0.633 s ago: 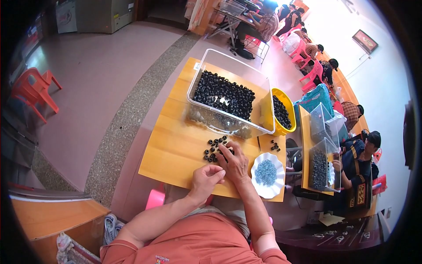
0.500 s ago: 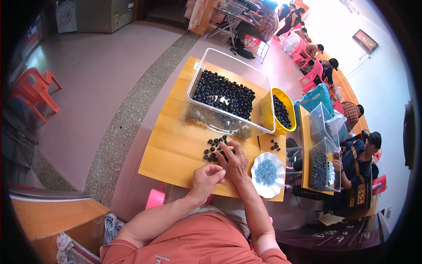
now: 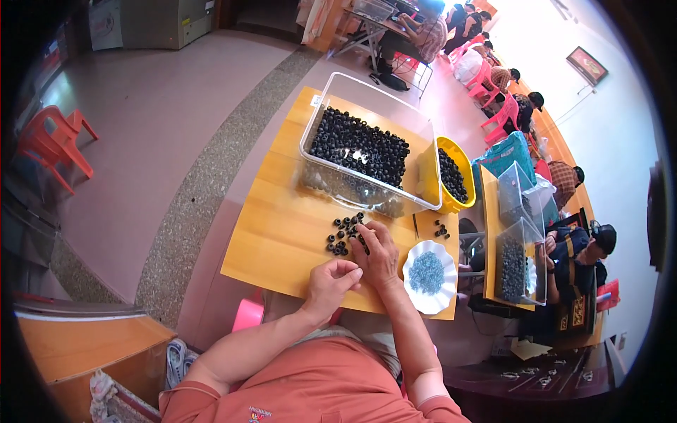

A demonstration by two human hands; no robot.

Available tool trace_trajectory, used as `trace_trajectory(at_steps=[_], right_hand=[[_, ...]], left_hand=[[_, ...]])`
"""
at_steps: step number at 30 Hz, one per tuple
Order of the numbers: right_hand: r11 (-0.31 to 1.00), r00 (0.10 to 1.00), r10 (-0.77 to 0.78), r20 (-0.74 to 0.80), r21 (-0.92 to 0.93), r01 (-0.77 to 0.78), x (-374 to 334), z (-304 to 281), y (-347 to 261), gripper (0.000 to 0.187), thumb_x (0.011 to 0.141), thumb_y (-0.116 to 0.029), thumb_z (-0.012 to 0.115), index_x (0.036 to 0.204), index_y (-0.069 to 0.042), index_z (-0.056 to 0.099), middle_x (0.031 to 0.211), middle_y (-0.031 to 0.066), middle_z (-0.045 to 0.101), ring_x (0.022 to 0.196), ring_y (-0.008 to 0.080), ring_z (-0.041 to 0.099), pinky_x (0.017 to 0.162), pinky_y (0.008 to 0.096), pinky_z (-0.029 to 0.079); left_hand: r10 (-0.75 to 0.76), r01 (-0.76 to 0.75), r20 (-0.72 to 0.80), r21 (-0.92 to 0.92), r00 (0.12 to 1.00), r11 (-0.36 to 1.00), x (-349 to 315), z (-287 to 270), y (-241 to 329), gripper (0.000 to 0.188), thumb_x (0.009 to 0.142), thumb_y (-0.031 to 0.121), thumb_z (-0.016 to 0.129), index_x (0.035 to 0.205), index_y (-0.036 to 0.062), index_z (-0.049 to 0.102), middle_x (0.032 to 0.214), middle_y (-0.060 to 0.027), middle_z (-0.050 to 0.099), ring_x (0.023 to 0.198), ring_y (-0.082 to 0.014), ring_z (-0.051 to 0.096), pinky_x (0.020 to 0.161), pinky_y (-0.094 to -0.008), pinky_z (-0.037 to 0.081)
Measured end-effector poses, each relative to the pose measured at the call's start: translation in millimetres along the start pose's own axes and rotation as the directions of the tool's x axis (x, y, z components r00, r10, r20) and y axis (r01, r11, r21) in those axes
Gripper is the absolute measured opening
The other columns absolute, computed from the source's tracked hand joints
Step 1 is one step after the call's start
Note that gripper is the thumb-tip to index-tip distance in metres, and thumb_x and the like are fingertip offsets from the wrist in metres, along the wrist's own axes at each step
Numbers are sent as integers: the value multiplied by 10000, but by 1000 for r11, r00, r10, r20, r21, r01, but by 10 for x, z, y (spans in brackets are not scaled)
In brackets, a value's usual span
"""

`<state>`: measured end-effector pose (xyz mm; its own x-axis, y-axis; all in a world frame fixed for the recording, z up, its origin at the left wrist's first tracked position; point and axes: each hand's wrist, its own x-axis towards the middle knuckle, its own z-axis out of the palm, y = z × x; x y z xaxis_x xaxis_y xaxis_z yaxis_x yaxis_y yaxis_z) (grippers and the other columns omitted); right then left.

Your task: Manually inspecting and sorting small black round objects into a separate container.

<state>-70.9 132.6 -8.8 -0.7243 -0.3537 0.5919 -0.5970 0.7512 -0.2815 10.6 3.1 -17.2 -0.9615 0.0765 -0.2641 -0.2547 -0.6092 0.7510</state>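
My left hand (image 3: 330, 287) is closed in a pinch above the table's near edge; whatever its thumb and fingertips hold is hidden or too small to name. My right hand (image 3: 379, 257) is over the right side of a small pile of black ring-like parts (image 3: 340, 236), fingers and thumb apart, with some parts partly covered beneath it. Beside that wrist, on the right, sits a white scalloped dish (image 3: 447, 285) of tiny pale blue pieces (image 3: 426, 273).
Behind the pile, a clear plastic bin (image 3: 308, 144) holds many black parts. A yellow tub (image 3: 468, 201) with more stands to its right. A few loose parts (image 3: 441, 229) and a thin dark stick (image 3: 415, 225) lie nearby. A co-worker (image 3: 585, 247) sits at the right.
My right hand has shifted slightly over the pile, its fingers drawn back a little to the right. My left hand keeps its pinch. At the right, the co-worker's head has lowered.
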Motion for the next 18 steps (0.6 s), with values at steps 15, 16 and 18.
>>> trace_trajectory(at_steps=[15,16,18], right_hand=[[938,945,291,-151,238,-251,-322,-211,55,130,879,28,641,1008,30,652,999,102,622,806,145,594,714,242,481],[943,948,282,-150,224,-245,-358,-238,40,141,872,38,640,1013,28,648,988,102,620,801,150,597,710,249,484],[953,953,263,-150,194,-232,-421,-317,-13,165,860,57,639,1022,24,640,967,102,616,793,160,603,702,264,490]], left_hand=[[-16,16,-2,14,1000,1000,-3,-4,12,122,880,75,693,963,-1,647,858,-41,656,730,-104,629,703,-237,552],[-14,15,-11,18,1000,1000,-4,0,13,118,880,73,692,961,-2,649,855,-42,657,727,-102,629,698,-235,553],[-10,10,-7,5,1000,1000,-1,-3,11,113,880,72,692,956,-1,651,852,-42,658,723,-102,629,693,-233,552]])
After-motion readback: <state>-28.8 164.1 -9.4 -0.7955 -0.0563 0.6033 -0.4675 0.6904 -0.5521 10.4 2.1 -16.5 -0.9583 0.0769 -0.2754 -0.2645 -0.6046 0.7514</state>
